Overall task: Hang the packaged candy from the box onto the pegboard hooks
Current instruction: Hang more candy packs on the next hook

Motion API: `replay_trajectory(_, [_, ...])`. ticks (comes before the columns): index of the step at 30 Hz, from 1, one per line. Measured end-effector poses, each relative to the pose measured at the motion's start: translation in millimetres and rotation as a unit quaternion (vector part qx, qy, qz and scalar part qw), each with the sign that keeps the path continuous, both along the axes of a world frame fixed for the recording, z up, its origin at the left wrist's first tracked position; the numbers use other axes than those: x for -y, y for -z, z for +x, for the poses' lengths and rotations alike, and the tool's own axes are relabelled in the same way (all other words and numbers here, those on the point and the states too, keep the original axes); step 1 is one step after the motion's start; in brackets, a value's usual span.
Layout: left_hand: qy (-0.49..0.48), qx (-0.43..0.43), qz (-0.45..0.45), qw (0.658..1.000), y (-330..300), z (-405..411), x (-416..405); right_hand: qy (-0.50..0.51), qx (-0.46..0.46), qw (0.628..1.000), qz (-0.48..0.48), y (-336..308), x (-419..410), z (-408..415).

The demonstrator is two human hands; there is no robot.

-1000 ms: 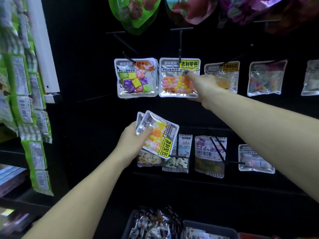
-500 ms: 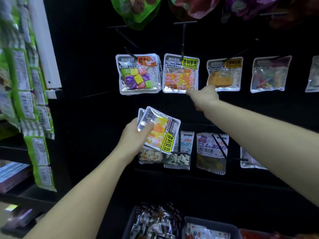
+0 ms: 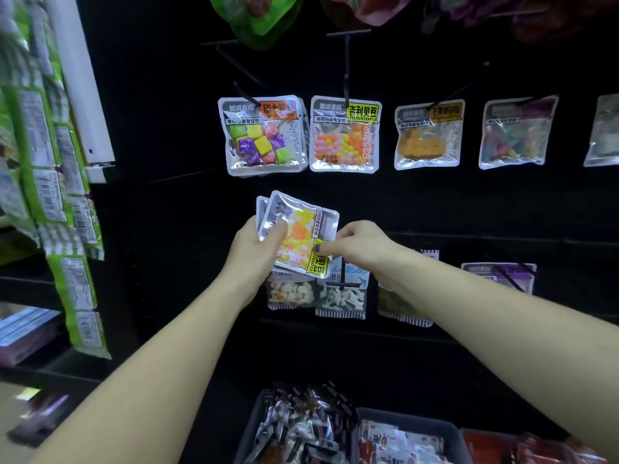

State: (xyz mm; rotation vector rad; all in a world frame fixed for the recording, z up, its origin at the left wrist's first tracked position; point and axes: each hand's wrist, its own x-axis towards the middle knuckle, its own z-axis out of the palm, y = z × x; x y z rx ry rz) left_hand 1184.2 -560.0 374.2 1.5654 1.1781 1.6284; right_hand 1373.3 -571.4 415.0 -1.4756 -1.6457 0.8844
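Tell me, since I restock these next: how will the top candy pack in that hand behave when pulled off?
The top candy pack looks glossy, so probably slippery. Its crinkled film suggests floppy edges. Loose candies inside likely shift.

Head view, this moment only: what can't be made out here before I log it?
- How many silvery candy packets the left hand holds: the front one covers the rest, only one edge peeks out behind.
- Grip of the right hand on the front packet's yellow label corner: its own fingers hide the contact.
- Dark grey bins of wrapped sweets: cut off by the bottom edge.
- Green hanging packets at left: blurred, print unreadable.
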Motion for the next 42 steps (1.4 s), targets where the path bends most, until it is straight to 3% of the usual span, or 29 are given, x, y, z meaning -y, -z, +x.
replay_trajectory(10, [0.062, 0.008, -0.004, 0.998, -12, -3, 6, -0.003, -0.2, 0.98, 0.008, -11, 5, 9])
replay_trajectory(15, [0.065, 0.029, 0.012, 0.997, -20, 7, 16, -0.092, -0.129, 0.987, 0.015, -24, 26, 11])
replay_trajectory(18, [0.074, 0.037, 0.016, 0.996, -28, 13, 23, -0.068, -0.121, 0.989, 0.053, -38, 32, 19])
replay_trajectory(26, [0.025, 0.01, 0.039, 0.999, -53, 14, 29, -0.023, -0.234, 0.967, 0.099, -83, 31, 45])
replay_trajectory(37, [0.026, -0.013, 0.065, 0.997, -81, 16, 39, 0.017, -0.194, 0.958, 0.21, -114, 32, 18])
replay_trajectory(42, [0.028, -0.023, 0.056, 0.998, -87, 14, 39, 0.03, -0.202, 0.955, 0.217, -118, 31, 13])
